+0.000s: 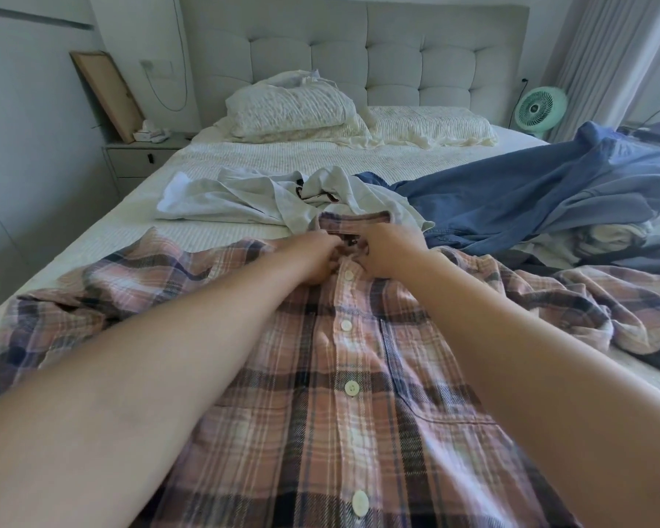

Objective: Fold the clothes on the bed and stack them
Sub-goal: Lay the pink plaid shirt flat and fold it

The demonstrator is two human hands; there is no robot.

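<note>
Plaid shirt (340, 375) spread buttoned-side up on bed (244, 154), both hands' fingers (330, 257) pinching its collar edge

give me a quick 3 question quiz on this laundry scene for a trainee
1. True or false: the plaid shirt lies buttoned side up on the bed.
2. Where do the left hand and right hand work? A) hem B) collar C) sleeve
3. Which garment lies right of the white top?

Key: 1 true; 2 B; 3 the blue garment.
</note>
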